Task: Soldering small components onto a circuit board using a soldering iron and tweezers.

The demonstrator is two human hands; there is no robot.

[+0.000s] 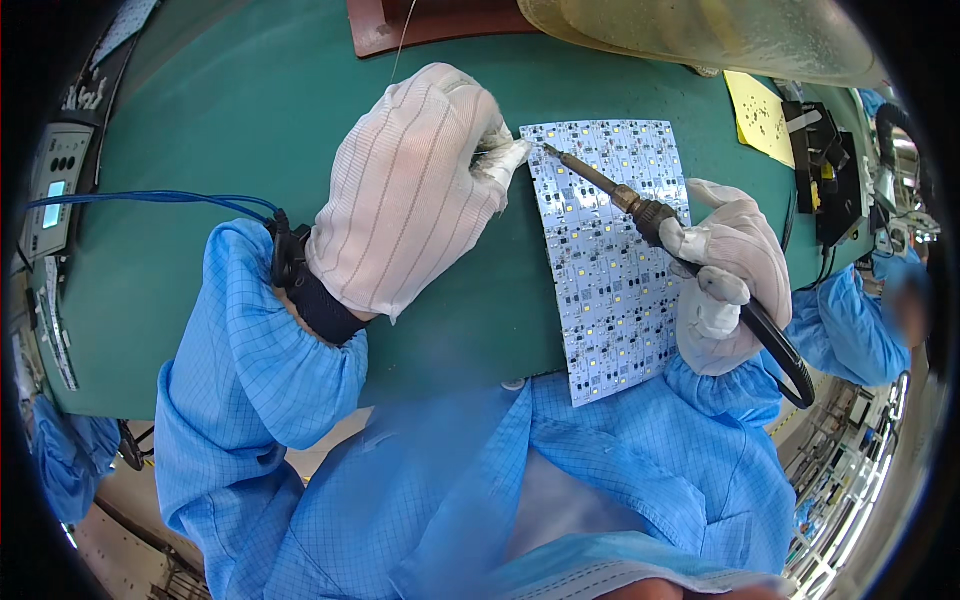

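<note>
A white circuit board panel (612,290) covered in small chips and yellowish LEDs lies on the green mat, its near end reaching over the table edge toward me. My gloved right hand (735,270) grips a soldering iron (640,208), whose tip points at the panel's far left corner. Beside that corner is my gloved left hand (420,190), its thumb and fingers pinched together. A thin solder wire (404,42) runs from beyond the mat down behind this hand and seems held in the pinch. The wire's end by the iron tip is too small to make out.
A brown-red tray (440,28) and a translucent curved cover (700,35) stand at the back. At right are a yellow sponge (760,115) and a black iron stand (830,170). A meter (55,190) sits at left, its blue cable (160,198) reaching my left wristband. Another person (850,325) is at right.
</note>
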